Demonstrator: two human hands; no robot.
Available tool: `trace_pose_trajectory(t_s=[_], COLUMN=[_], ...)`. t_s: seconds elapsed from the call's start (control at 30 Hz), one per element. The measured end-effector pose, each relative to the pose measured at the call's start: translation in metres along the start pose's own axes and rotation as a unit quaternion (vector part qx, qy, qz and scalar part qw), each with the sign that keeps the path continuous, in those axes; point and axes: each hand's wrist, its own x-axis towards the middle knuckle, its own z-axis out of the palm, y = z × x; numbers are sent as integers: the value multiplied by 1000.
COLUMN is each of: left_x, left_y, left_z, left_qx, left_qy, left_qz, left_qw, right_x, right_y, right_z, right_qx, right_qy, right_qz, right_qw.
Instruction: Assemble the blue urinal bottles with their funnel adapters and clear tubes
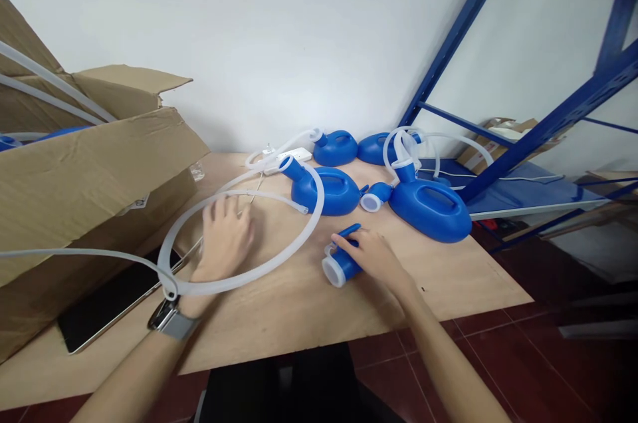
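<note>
My left hand (225,237), a watch on its wrist, reaches over the wooden table inside a loop of translucent tube (272,263). Its fingers are blurred, and whether they hold anything is unclear. My right hand (376,257) grips a short blue spout piece (349,265) with a whitish round end, low over the table. Behind it stands a blue bottle (331,191) with an open angled neck. Farther right are another blue bottle (431,210) and a blue spout piece (381,192) with a white end.
An open cardboard box (100,177) with tubes fills the left side, a dark tablet (114,296) beside it. Further blue bottles (335,147) and a white power strip (294,157) lie near the wall. A blue metal shelf (518,190) stands right.
</note>
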Motion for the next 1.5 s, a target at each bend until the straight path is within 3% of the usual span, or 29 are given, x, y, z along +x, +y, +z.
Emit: trace_pose_trajectory(t_s=[0.13, 0.3, 0.4, 0.53, 0.63, 0.73, 0.87, 1.0, 1.13, 1.33, 1.43, 1.5], left_x=[-21, -25, -21, -16, -11, -5, 4, 17, 33, 68, 88, 98], left_y=[1, 8, 6, 3, 4, 4, 1, -2, 0, 16, 24, 26], left_z=[-4, -9, -12, -16, -17, -18, -25, -36, -43, -51, -50, -46], left_qx=[97, 148, 153, 82, 40, 33, 43, 40, 34, 8, -35, -72], left_qy=[-6, -153, -169, -129, -38, 63, 135, 173, 191, 193, 196, 201], left_qz=[-54, -133, -111, -101, -105, -67, -49, -76, -62, -68, -98, -112], left_qw=[994, 968, 967, 983, 993, 995, 989, 981, 979, 979, 975, 970], right_x=[3, 16, 21, 22, 20, 20, 28, 52, 80, 98, 105, 111], right_y=[15, 6, -1, -3, -6, -15, -22, -20, -22, -35, -42, -43], right_z=[-25, -41, -44, -43, -44, -44, -33, -13, -1, 24, 38, 37], right_qx=[-2, -38, -71, -90, -81, 10, 149, 210, 298, 214, 222, 296], right_qy=[-55, -114, -138, -174, -125, -46, -64, -34, -60, -43, 9, 61], right_qz=[21, 64, 57, 21, 8, -5, -26, -50, -37, -58, -59, -41], right_qw=[998, 991, 986, 980, 989, 999, 986, 976, 952, 974, 973, 952])
